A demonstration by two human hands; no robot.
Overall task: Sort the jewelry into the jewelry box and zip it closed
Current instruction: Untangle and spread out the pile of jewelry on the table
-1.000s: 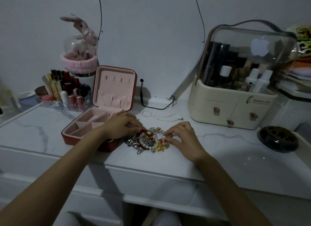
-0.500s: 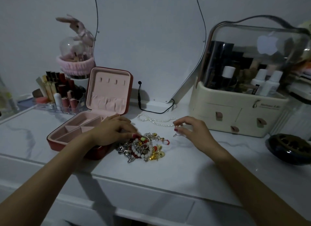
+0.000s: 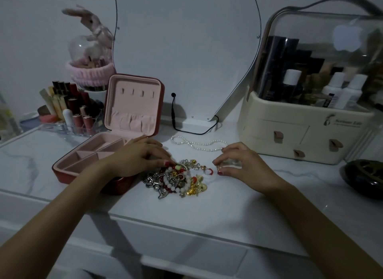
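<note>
The red jewelry box (image 3: pixel 62 170) lies open at the left, its pink-lined lid (image 3: pixel 134 104) upright and its tray compartments bare. A tangled jewelry pile (image 3: pixel 178 179) of beads, silver and gold pieces lies on the white table just right of the box. My left hand (image 3: pixel 134 158) reaches over the box's front corner, fingertips touching the pile's top left edge. My right hand (image 3: pixel 244 166) hovers at the pile's right side and pinches a small piece of jewelry (image 3: pixel 219 168) between thumb and fingers. A pearl necklace (image 3: pixel 199 143) lies behind the pile.
A cream cosmetics case (image 3: pixel 290 133) with a clear lid stands at the right, a dark dish (image 3: pixel 364 179) in front of it. A lipstick rack (image 3: pixel 70 117) is at the left. A mirror (image 3: pixel 186 50) and its black cable (image 3: pixel 176 119) stand behind. The table's front edge (image 3: pixel 186 231) is near.
My right hand pulled a small piece out of the pile, lifted it toward the pearl necklace, then settled beside the pile's right edge. My left hand stayed on the pile.
</note>
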